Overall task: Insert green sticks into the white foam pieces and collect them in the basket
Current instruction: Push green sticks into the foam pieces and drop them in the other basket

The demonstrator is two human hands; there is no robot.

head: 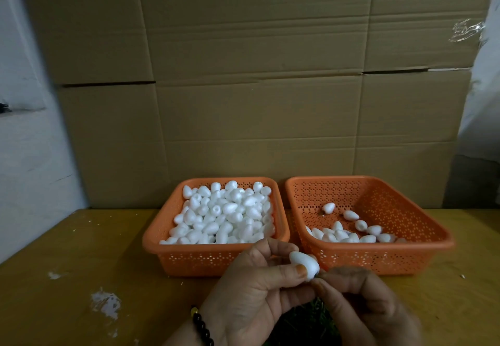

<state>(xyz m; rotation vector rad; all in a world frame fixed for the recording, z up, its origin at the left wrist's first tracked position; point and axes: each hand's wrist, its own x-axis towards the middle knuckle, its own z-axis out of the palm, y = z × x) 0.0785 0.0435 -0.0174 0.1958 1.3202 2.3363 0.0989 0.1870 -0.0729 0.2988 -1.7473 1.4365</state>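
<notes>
Head view: left hand [251, 289] pinches white foam piece [304, 265] between thumb and curled fingers [273, 245], held above tabletop [94, 251] in front of gap between two orange baskets. Right hand [362, 307] fingers curled, tips pinched at lower end of foam piece; green stick there too small to make out. Left basket [173, 253] heaped with plain foam pieces [227, 215]. Right basket [422, 226] holds smaller batch [349, 233] along near wall. Dark green pile [308, 324] below hands. Beaded bracelet [201, 325] on left wrist. Cardboard sheet [257, 75] behind.
</notes>
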